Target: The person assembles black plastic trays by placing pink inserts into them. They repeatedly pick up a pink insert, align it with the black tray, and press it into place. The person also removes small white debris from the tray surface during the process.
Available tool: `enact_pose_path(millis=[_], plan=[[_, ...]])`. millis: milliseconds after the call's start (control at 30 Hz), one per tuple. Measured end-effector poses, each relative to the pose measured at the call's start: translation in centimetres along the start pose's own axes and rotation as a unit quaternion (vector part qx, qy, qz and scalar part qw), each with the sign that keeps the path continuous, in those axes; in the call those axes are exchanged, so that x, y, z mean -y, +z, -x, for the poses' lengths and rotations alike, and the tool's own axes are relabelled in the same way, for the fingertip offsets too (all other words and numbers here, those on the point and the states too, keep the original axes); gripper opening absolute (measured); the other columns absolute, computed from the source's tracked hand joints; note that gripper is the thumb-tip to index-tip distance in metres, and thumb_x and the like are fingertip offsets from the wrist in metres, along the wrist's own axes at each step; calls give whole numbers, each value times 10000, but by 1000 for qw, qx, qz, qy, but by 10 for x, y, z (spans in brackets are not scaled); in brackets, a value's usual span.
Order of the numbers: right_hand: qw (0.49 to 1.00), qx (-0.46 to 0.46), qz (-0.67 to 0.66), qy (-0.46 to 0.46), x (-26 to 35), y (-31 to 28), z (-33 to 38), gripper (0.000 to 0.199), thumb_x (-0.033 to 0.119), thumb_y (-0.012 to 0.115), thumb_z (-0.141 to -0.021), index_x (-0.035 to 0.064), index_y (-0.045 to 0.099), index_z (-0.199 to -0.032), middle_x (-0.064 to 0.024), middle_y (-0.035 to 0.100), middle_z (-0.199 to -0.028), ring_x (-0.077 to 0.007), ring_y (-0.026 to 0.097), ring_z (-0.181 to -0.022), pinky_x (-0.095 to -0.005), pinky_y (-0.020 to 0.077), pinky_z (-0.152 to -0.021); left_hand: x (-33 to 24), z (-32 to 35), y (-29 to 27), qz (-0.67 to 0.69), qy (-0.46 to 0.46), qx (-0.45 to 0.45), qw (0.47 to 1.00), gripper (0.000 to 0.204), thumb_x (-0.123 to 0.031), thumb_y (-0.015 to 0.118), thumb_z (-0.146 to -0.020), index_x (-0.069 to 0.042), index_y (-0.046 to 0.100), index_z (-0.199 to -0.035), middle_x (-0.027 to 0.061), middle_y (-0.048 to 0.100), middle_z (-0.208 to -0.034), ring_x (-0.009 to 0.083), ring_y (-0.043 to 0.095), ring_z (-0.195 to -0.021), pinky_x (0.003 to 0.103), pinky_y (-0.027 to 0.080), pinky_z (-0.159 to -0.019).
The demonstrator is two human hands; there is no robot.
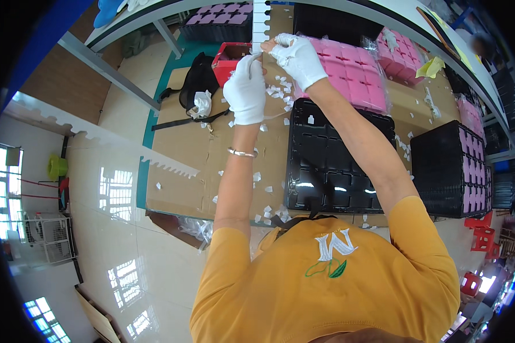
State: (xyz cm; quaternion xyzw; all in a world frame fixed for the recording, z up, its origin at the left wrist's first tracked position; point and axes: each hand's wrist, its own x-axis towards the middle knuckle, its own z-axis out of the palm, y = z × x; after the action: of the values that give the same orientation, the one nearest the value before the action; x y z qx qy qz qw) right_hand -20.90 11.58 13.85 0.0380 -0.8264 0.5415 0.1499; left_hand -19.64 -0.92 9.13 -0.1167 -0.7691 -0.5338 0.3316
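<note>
Both my hands wear white gloves and meet at the top centre, at the near end of a white strip with notched edges (261, 23). My left hand (246, 94) is closed, its fingertips pinching at the strip's end. From the right, my right hand (301, 60) reaches across, its bare-looking fingertips pressed at the same end. What exactly lies between the fingers is too small to make out. Small white cut pieces (279, 90) lie scattered just below the hands. A black compartmented tray (337, 166) sits nearer to me, one white piece on it.
Pink moulded trays (349, 71) lie behind the black tray. A black tray stack (438, 171) stands at right. Left of my hands are a red box (223, 71), a black strapped item (197, 80) and crumpled white tissue (201, 105). Another toothed white strip (169, 162) crosses the left side.
</note>
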Motion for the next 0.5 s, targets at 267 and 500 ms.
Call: enact_pose_path(millis=[267, 500], plan=[[957, 264, -120, 27, 30, -45, 48, 210, 237, 672, -881, 31, 691, -921, 37, 607, -747, -15, 493, -653, -190, 381, -571, 24, -20, 5, 109, 16, -5, 994, 166, -86, 573, -851, -25, 636, -992, 74, 645, -741, 163, 590, -613, 275, 476, -590], [801, 566, 193, 13, -54, -42, 161, 158, 188, 640, -779, 51, 701, -828, -106, 683, -787, -217, 652, -734, -340, 497, -652, -4, -35, -8, 295, -182, 123, 930, 185, -126, 543, -913, 5, 642, -997, 28, 646, -748, 76, 557, -574, 201, 421, -516]])
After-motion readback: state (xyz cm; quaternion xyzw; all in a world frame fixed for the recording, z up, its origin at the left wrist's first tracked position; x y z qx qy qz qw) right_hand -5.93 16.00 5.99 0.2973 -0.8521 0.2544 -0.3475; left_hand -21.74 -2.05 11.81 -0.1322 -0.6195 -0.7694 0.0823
